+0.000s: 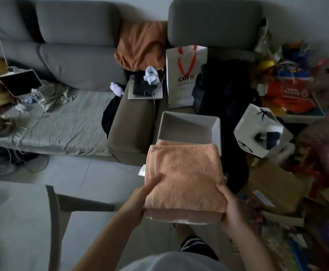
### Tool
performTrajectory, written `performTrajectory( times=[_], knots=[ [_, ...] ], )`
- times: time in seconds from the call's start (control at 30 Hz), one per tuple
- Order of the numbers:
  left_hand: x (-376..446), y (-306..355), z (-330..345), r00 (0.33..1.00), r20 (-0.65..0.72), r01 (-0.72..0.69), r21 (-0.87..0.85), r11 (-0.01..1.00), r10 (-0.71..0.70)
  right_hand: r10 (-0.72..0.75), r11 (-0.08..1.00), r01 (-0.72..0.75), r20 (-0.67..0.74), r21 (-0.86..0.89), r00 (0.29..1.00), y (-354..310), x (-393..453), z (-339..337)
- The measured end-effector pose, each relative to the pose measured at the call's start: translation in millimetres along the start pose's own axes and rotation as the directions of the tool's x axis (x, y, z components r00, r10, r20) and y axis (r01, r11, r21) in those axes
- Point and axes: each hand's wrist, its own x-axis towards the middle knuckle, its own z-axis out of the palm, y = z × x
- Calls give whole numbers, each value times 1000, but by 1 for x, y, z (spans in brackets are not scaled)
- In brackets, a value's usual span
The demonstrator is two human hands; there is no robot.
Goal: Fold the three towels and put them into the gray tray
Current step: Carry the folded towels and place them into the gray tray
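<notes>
A stack of folded orange towels (185,177) hangs in the air between my hands, in front of the sofa. My left hand (140,200) grips its near left corner, thumb on top. My right hand (232,210) grips the near right corner. A lighter layer and a white edge show under the stack at its near side. The gray tray (165,124) stands on the sofa seat just beyond the towels, its near rim hidden by them. The part of its inside that shows holds nothing.
A white paper bag (187,79) with orange handles stands behind the tray. A laptop (146,89) with socks on it lies to the left. A white tissue box (261,132) and cardboard boxes (277,188) crowd the right. A table corner (23,212) is at the left.
</notes>
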Motion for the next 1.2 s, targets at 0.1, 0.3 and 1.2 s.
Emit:
performTrajectory(
  times=[0.1,0.3,1.2],
  knots=[
    [40,39,-1,998,-54,28,-63,998,-31,54,997,-52,50,-49,997,-48,53,21],
    [103,116,-17,994,-100,15,-202,979,-36,133,978,-111,119,-179,984,-130,150,77],
    [401,275,-288,835,-550,325,531,783,27,-153,810,99,-46,-579,987,-55,499,332]
  ],
)
